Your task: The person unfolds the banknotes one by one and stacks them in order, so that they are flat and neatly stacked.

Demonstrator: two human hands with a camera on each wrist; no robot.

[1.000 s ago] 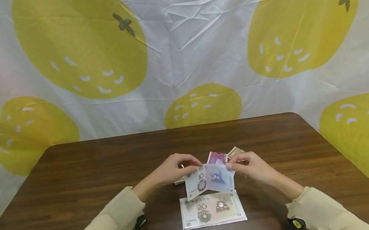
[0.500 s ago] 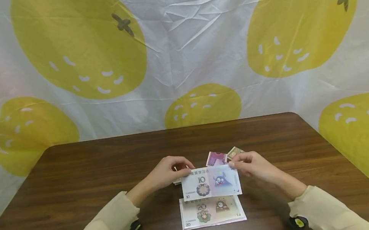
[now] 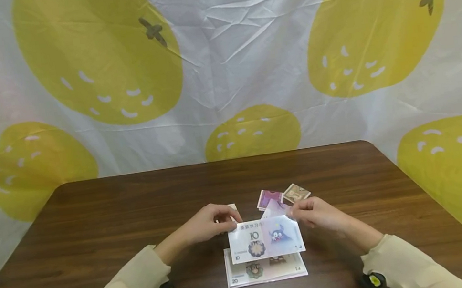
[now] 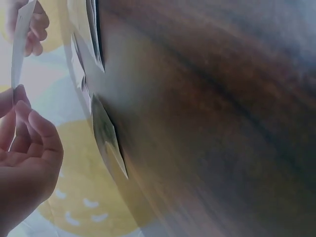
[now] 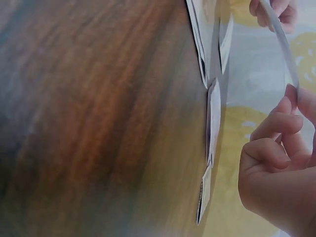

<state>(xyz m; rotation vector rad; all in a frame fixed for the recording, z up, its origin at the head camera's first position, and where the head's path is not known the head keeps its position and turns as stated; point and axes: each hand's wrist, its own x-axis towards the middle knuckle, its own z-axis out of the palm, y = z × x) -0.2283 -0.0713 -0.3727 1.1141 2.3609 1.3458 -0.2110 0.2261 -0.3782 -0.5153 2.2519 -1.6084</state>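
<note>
Between both hands a play banknote (image 3: pixel 265 238) marked 10 is stretched flat, its printed face toward the head camera. My left hand (image 3: pixel 208 224) pinches its upper left corner, and my right hand (image 3: pixel 321 218) pinches the upper right one. In the left wrist view the banknote (image 4: pixel 20 44) shows edge-on, raised off the table, with thumb and fingertips on it. The right wrist view also has the banknote (image 5: pixel 284 42) edge-on, slightly bowed. Below it in the head view lies a stack of banknotes (image 3: pixel 268 274), a 20 on top, its upper part hidden behind the 10.
Behind the hands lie a purple folded note (image 3: pixel 270 198), a brown folded note (image 3: pixel 296 192) and a pale purple note (image 3: pixel 274 208). Another folded note (image 3: pixel 232 207) sits partly hidden behind my left hand. A lemon-print cloth (image 3: pixel 245 80) hangs beyond the wooden table (image 3: pixel 134 199).
The 10 banknote, bent in the middle a second ago, is now spread flat. Both hands have brought it lower and closer, so it covers more of the 20.
</note>
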